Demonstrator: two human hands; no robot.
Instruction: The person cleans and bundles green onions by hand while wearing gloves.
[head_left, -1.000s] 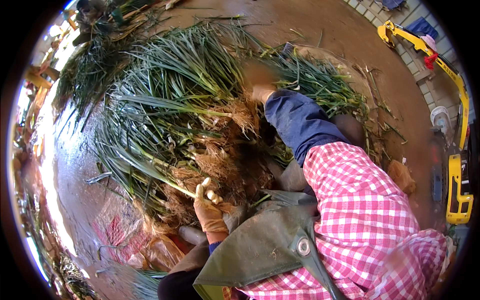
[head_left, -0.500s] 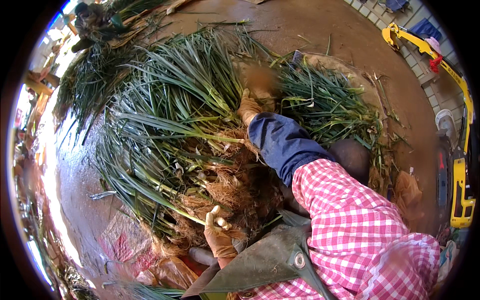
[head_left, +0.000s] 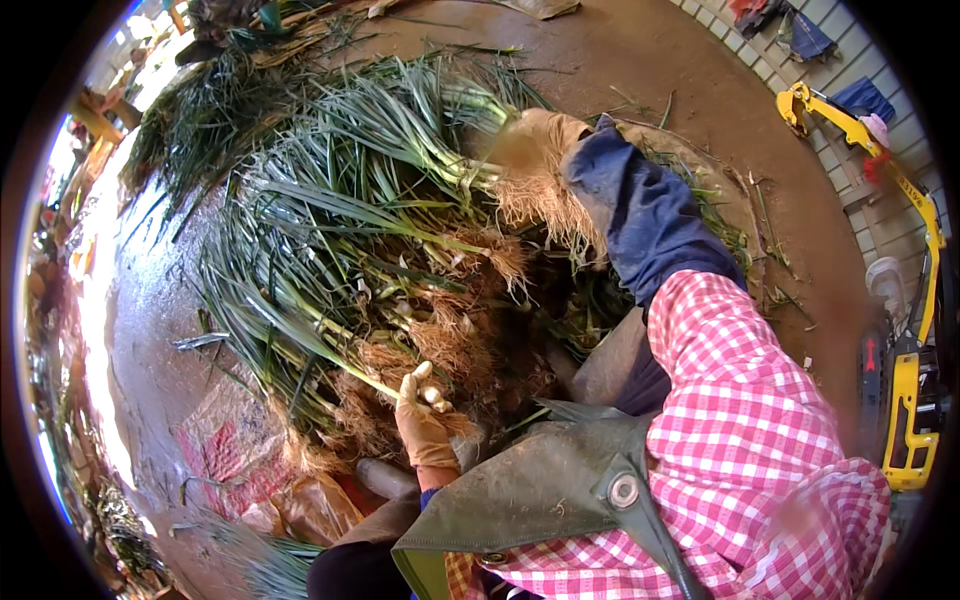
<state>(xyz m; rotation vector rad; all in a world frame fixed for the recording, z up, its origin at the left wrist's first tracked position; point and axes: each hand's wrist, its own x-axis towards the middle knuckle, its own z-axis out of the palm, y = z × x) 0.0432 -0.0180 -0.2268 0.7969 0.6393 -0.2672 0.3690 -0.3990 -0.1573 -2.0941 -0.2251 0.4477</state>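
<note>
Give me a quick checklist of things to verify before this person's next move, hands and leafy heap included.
1. Left hand closed on a single green stalk: ok.
2. Right hand firmly around the upper bunch: cannot tell; it is at the bunch's root end, but a blurred spot hides part of it.
3. Leaves mostly pointing one way: ok, leftward, with the roots on the right.
4. Stalks in the heap lying separate: not ok; leaves overlap and roots crowd together.
5. Yellow machine away from both hands: ok, at the far right.
</note>
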